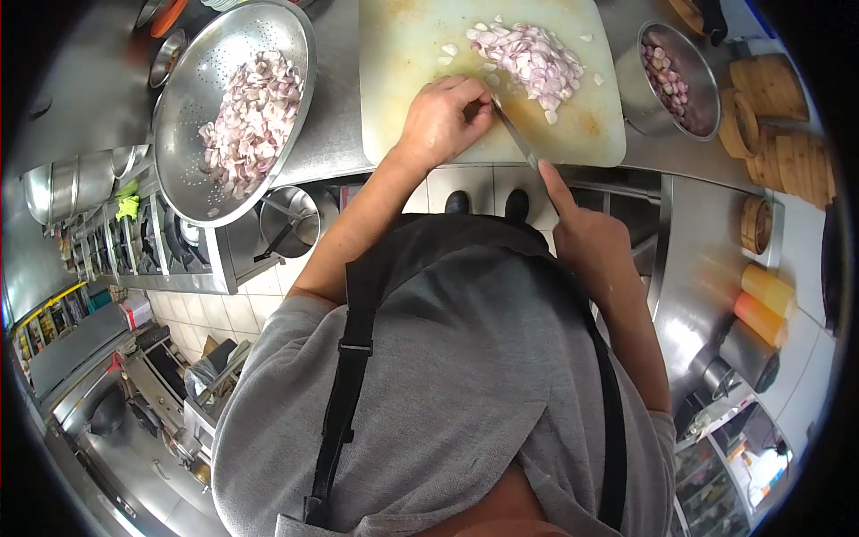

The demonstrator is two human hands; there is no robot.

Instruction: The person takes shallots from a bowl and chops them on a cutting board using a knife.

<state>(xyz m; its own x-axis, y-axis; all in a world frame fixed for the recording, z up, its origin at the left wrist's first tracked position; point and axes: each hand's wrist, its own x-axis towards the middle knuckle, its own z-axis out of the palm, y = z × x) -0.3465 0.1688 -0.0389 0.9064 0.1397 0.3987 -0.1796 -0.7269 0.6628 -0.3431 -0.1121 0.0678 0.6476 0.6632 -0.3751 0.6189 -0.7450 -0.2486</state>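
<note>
My left hand [449,118] rests on the pale cutting board [403,45], its fingers curled together near the knife's tip; what they hold, if anything, is hidden. The knife [519,136] is in my right hand [586,234], at the board's near edge, its blade pointing up and left toward my left fingers. Just beyond the blade lies a pile of sliced shallots [532,64], with a few loose slices around it. A steel bowl of small whole shallots [669,85] stands to the right of the board.
A large steel colander [179,107] holding cut shallots [255,116] is on the left. Wooden boards and round bamboo pieces [768,89] stand far right. Sauce bottles [761,318] lie lower right. Below the colander are a stove and a pot [291,219].
</note>
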